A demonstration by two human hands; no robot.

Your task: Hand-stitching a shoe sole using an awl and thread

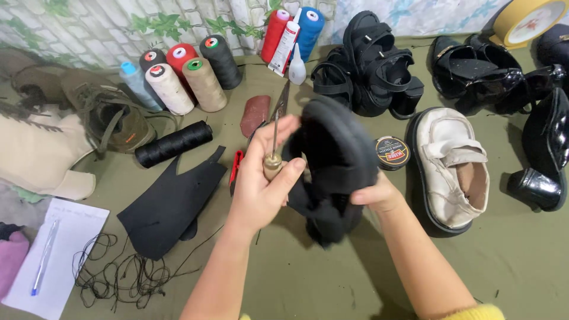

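1. Nearest the cam we see both forearms coming up from the bottom edge, a yellow sleeve cuff (474, 312) on the R one. L hand (261, 184) is closed round the wooden handle of a sewing awl (274, 151), metal shaft pointing up and away. R hand (374, 195) grips a black sandal (332, 169) from the side; fingers mostly hidden behind it, so we can't tell how firm that hold is.
2. Sandal is held up off the green table cover (332, 278), centre frame, sole edge toward us, touching or just beside the L thumb.
3. Risk, as we judge it: awl tip sits close to the sandal and R-hand fingers are behind it. If the point slips or pushes through, it could jab those fingers.
4. Risk: one-hand grip on a curved sole. It could twist or drop, and the awl would go in skewed.
5. Loose black thread (118, 275) lies tangled near the L forearm, by a paper sheet (65, 249) w/ a blue pen (44, 258). Could snag on the wrist and drag.
6. Just under the hands: black leather piece (172, 204), red-handled tool (236, 166), shoe polish tin (392, 152). A dropped sandal could knock these.
7. Also near: cream shoe (453, 169), black thread spool (173, 144), thread cones (184, 74), glue bottle (297, 68). Well apart, low risk.
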